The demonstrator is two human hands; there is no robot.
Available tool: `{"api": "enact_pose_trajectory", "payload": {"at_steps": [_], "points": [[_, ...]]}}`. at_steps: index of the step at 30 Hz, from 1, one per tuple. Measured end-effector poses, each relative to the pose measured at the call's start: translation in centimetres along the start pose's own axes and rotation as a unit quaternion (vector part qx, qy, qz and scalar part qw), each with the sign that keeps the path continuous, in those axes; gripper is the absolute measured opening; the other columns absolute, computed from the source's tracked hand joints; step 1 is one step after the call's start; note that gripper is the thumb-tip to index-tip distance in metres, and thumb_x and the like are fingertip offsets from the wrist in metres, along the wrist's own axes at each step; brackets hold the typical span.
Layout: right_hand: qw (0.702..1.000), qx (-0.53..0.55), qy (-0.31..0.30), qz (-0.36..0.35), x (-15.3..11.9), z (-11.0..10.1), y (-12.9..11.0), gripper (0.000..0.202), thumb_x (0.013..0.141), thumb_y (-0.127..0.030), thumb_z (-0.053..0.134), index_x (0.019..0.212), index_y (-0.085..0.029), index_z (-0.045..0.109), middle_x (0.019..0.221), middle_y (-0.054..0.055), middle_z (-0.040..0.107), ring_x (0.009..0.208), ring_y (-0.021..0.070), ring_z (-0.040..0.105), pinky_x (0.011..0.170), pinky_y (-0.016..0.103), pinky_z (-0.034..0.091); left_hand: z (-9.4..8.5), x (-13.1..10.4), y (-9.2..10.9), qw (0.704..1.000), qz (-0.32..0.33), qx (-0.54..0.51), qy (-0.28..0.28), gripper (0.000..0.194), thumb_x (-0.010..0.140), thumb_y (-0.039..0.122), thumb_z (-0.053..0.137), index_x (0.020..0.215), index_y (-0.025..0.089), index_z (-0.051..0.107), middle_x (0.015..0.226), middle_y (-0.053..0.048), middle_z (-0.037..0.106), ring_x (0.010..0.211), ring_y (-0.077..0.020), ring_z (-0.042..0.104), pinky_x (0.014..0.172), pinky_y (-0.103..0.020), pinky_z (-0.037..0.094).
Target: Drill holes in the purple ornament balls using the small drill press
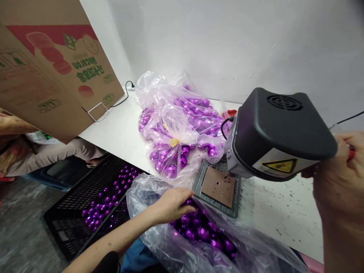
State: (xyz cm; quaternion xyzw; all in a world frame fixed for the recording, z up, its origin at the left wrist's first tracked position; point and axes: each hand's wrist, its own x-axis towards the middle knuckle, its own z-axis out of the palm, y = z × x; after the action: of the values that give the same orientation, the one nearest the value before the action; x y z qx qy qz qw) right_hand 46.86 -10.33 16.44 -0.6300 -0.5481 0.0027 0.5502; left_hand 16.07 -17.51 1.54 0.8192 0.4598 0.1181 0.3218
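Observation:
My left hand (173, 204) reaches into the mouth of a clear plastic bag (142, 189) at the table's front edge, thumb and fingers apart over shiny purple disco-ball ornaments (203, 232). At the right, my right hand (339, 178) is closed at the rear of a black handheld laser marking machine (287, 129) with a yellow warning label. Its fingers are partly hidden behind the housing. The machine's front end overhangs the edge of a brown square board (217, 185) with a small dark hole, set in a grey frame (234, 206).
Tied clear bags (170, 125) of purple balls fill the back of the white table (113, 129). A black crate (74, 212) with loose purple balls stands lower left. A large cardboard box (62, 72) is upright at left, with another person's leg (54, 155) beyond.

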Motion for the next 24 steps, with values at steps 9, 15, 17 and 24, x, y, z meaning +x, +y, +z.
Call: {"api": "enact_pose_trajectory", "payload": {"at_steps": [9,15,17,24], "points": [[1.000,0.009,-0.025,-0.014,0.0,-0.1,0.2,0.041,0.089,-0.057,0.056,0.076,-0.018,0.059,0.044,-0.003,0.047,0.038,0.0097,0.044,0.042,0.024,0.034,-4.1,8.9,-4.3,0.941,-0.073,0.269,0.191,0.018,0.079,0.026,0.074,0.094,0.017,0.068,0.089,-0.015,0.067,0.104,-0.0366,0.056,0.095,-0.052,0.039],[0.999,0.020,-0.034,-0.006,-0.1,-0.2,0.0,0.040,0.090,-0.055,0.055,0.077,-0.017,0.057,0.046,-0.003,0.047,0.040,0.0089,0.044,0.044,0.024,0.034,-5.6,7.0,-3.6,0.971,-0.039,0.012,0.235,0.042,0.076,0.032,0.078,0.114,0.019,0.067,0.111,-0.014,0.068,0.111,-0.0345,0.058,0.101,-0.053,0.042],[0.999,0.017,-0.036,-0.007,0.0,-0.2,0.0,0.040,0.090,-0.055,0.056,0.077,-0.017,0.058,0.046,-0.003,0.047,0.040,0.0086,0.044,0.045,0.024,0.034,-7.5,5.2,-3.1,0.946,-0.038,-0.204,0.249,0.051,0.081,0.040,0.074,0.127,0.024,0.061,0.124,-0.011,0.066,0.110,-0.0296,0.063,0.098,-0.049,0.047],[1.000,0.015,-0.012,-0.013,0.0,0.1,0.4,0.042,0.091,-0.058,0.053,0.079,-0.017,0.059,0.045,-0.003,0.044,0.039,0.0086,0.042,0.042,0.023,0.032,-8.9,0.8,-2.3,0.755,-0.073,-0.611,0.227,0.066,0.074,0.037,0.082,0.133,0.030,0.054,0.127,-0.006,0.066,0.101,-0.0219,0.068,0.084,-0.034,0.055]]}}
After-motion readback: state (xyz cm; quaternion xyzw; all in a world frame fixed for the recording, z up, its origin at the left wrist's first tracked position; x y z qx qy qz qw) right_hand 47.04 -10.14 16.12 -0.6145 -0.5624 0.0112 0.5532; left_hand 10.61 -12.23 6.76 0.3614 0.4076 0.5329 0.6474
